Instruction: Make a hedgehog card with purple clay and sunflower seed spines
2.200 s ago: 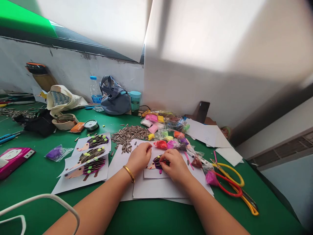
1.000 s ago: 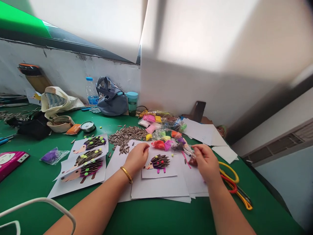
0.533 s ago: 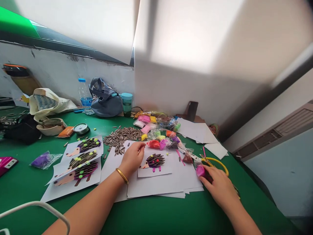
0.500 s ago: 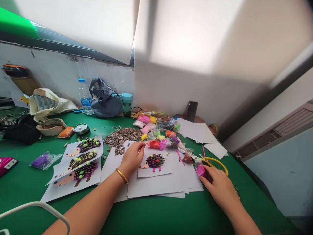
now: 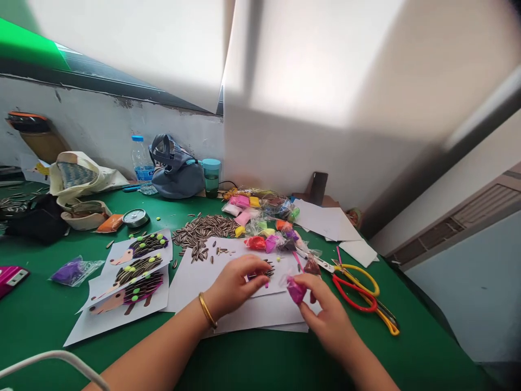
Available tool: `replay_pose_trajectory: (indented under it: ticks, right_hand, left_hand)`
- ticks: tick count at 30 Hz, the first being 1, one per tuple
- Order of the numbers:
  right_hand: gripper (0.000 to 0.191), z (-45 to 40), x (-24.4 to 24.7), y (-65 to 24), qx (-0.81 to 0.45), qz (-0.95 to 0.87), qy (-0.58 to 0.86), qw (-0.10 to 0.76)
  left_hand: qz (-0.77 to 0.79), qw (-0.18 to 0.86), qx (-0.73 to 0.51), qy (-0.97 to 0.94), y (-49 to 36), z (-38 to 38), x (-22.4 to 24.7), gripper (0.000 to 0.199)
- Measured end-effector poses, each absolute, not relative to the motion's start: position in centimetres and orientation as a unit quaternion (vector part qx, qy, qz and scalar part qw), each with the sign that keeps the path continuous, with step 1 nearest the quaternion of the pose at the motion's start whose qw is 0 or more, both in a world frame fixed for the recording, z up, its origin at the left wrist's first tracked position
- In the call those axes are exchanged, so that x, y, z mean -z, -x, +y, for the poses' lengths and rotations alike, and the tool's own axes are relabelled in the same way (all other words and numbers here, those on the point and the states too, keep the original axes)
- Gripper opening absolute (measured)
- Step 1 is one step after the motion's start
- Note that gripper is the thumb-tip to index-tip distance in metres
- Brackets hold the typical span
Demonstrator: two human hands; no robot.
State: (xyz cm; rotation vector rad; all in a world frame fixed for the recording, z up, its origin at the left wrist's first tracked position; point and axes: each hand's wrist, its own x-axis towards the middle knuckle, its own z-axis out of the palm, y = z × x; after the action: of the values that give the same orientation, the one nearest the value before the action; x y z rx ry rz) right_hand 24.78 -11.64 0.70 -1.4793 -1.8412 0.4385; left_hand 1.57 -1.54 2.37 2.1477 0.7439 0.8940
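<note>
Between the thumb and fingers of my right hand (image 5: pixel 325 309) is a small plastic bag of magenta modelling clay (image 5: pixel 296 291), held above the white paper sheets (image 5: pixel 244 315). My left hand (image 5: pixel 240 279) hovers over the hedgehog picture (image 5: pixel 267 270), thumb and fingers apart, and I see nothing in it. It hides most of that picture, whose sunflower-seed spines and pink feet show only in part. Further left lie finished-looking hedgehog pictures (image 5: pixel 140 293) with seed spines and green clay dots. A pile of sunflower seeds (image 5: pixel 207 231) lies behind my left hand.
Bags of coloured clay (image 5: pixel 255 243) are heaped behind the paper. Red-handled and yellow-handled scissors (image 5: pixel 354 293) lie right of my right hand. A bag of purple clay (image 5: pixel 71 271) rests at left, and a blue bag (image 5: pixel 177 174) stands by the wall.
My right hand has lifted the magenta clay bag from beside the scissors and carried it left over the paper. My left hand has moved right and nearer, over the hedgehog picture, its fingers now wider apart.
</note>
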Motion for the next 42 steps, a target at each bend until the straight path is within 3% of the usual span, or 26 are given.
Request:
replay_pose_trajectory:
  ticks: [7, 12, 18, 23, 30, 34, 42]
  right_hand:
    - [0.064, -11.8, -1.1, -22.4, -0.225, -0.698, 0.562, 0.383]
    - [0.022, -11.7, -1.4, -22.2, -0.213, -0.718, 0.547, 0.375]
    - [0.017, -11.6, -1.6, -22.2, -0.169, -0.727, 0.548, 0.379]
    - [0.010, -11.5, -1.6, -22.1, -0.148, -0.727, 0.563, 0.365]
    - [0.012, -11.7, -1.9, -21.5, -0.180, -0.738, 0.557, 0.335]
    - [0.010, -11.9, -1.4, -21.3, -0.165, -0.734, 0.578, 0.316]
    - [0.037, -11.3, -0.8, -20.9, -0.006, -0.787, 0.564, 0.250]
  left_hand:
    - [0.316, 0.376, -0.342, -0.802, -3.2, -3.8, -2.3, 0.011]
    - [0.245, 0.381, -0.336, -0.826, -3.3, -4.4, -2.7, 0.021]
    - [0.285, 0.349, -0.282, -0.847, -3.3, -4.2, -2.7, 0.026]
    - [0.318, 0.347, -0.262, -0.842, -3.3, -3.4, -1.7, 0.015]
    - [0.328, 0.285, -0.260, -0.863, -3.4, -3.9, -1.7, 0.013]
    - [0.298, 0.191, -0.264, -0.897, -3.5, -4.2, -1.3, 0.011]
    - [0.300, 0.064, -0.254, -0.917, -3.7, -4.4, -1.2, 0.019]
